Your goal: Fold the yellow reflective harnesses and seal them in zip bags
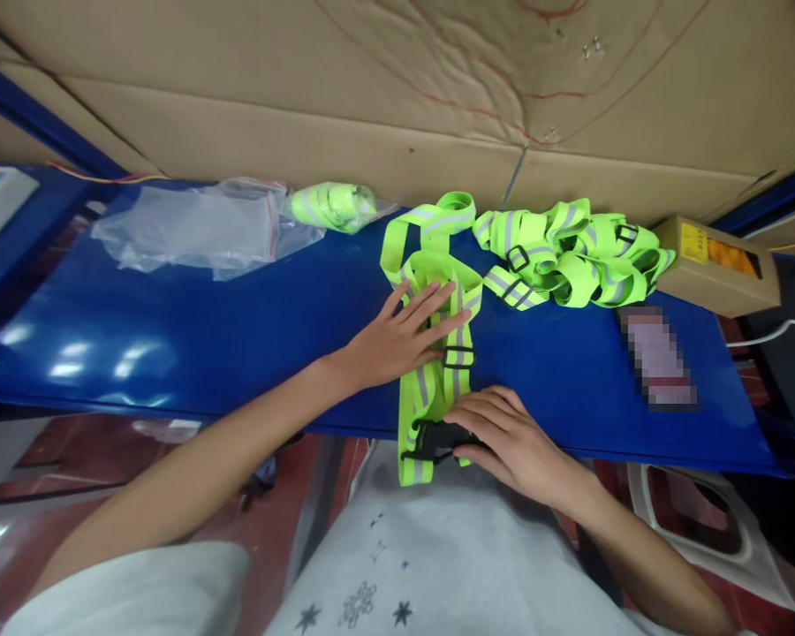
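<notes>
A neon yellow-green reflective strap (424, 389) with silver-grey stripes lies in folded lengths across the blue table, its near end hanging past the front edge. My left hand (404, 336) rests on the folds, palm down with fingers spread. Beside its fingertips, a black slide adjuster (458, 357) sits on the webbing. At the near end, my right hand (503, 433) has its thumb and fingers closed around one side of a black plastic buckle (441, 437). Part of the buckle is hidden by those fingers.
More reflective straps (570, 252) are heaped at the back right, next to a cardboard box (722, 274). A blurred-out phone-like object (659, 358) lies in front of the box. Clear plastic bags (199, 225) and a bagged strap roll (335, 206) lie along the back left of the table (238, 344).
</notes>
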`<state>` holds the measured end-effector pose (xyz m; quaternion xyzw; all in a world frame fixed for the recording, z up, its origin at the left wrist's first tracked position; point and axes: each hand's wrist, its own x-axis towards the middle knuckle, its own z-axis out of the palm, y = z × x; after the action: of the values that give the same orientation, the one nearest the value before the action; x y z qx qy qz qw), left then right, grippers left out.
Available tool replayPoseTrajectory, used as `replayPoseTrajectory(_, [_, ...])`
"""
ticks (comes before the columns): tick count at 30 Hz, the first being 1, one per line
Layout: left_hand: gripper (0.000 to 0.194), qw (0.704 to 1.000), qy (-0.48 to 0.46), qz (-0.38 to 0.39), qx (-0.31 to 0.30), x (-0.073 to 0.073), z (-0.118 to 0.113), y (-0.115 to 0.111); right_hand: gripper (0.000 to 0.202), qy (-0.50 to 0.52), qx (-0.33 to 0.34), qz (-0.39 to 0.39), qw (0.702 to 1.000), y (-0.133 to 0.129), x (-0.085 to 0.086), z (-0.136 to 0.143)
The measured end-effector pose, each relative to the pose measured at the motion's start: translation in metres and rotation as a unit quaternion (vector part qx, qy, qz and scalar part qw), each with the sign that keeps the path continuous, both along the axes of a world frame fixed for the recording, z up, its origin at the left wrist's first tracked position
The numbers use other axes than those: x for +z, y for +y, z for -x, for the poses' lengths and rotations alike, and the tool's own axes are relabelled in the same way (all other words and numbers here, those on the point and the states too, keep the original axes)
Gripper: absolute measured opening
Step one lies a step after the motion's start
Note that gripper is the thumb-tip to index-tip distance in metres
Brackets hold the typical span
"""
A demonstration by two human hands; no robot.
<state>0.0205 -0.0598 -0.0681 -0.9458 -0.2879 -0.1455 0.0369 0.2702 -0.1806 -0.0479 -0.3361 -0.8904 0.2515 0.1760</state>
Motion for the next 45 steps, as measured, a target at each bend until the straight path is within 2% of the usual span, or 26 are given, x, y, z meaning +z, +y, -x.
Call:
replayPoseTrajectory(5, [0.073,0.998,-0.020,0.000,0.052,0.000,0.001,0.008,0.038,-0.006,-0.001,-0.019,1.000,0.003,-0.001,0.001])
replayPoseTrajectory(9, [0.063,0.997,-0.040,-0.011,0.064,0.007,0.000,-0.003,0.038,-0.001,-0.009,-0.010,1.000,0.009,-0.001,0.002])
replayPoseTrajectory(11, [0.062,0.995,-0.099,-0.012,0.025,0.015,-0.001,-0.015,0.040,0.003,-0.011,-0.014,1.000,0.010,-0.001,0.002])
replayPoseTrajectory(13, [0.059,0.989,-0.137,0.003,-0.057,0.020,-0.003,-0.026,0.042,-0.001,-0.013,-0.025,1.000,0.009,-0.001,0.002])
replayPoseTrajectory(15, [0.051,0.985,-0.110,0.034,-0.130,0.019,-0.006,-0.031,0.041,-0.013,-0.013,-0.041,0.999,0.006,-0.001,0.002])
replayPoseTrajectory(17, [0.051,0.983,-0.049,0.065,-0.164,0.013,-0.010,-0.028,0.038,-0.020,-0.007,-0.049,0.999,0.002,0.000,0.003])
replayPoseTrajectory(22, [0.056,0.987,-0.012,0.088,-0.137,-0.003,-0.017,-0.003,0.037,-0.019,0.004,-0.046,0.999,-0.005,0.000,0.003])
replayPoseTrajectory(30, [0.044,0.993,0.016,0.042,-0.111,-0.007,-0.018,0.030,0.041,-0.033,0.005,-0.044,0.998,0.019,-0.001,-0.001])
replayPoseTrajectory(34, [0.041,0.996,0.004,0.047,-0.079,-0.010,-0.014,0.045,0.056,-0.076,0.006,-0.064,0.995,0.023,-0.001,0.006])
replayPoseTrajectory(37, [0.041,0.996,-0.002,0.057,-0.071,-0.009,-0.013,0.049,0.058,-0.085,-0.011,-0.074,0.994,0.018,-0.003,0.016])
replayPoseTrajectory(40, [0.039,0.995,-0.015,0.066,-0.070,-0.008,-0.014,0.047,0.080,-0.078,-0.033,-0.070,0.994,0.012,-0.008,0.025])
replayPoseTrajectory(45, [0.036,0.995,-0.018,0.051,-0.078,-0.005,-0.016,0.042,0.078,-0.128,-0.030,-0.103,0.986,0.003,-0.013,0.034])
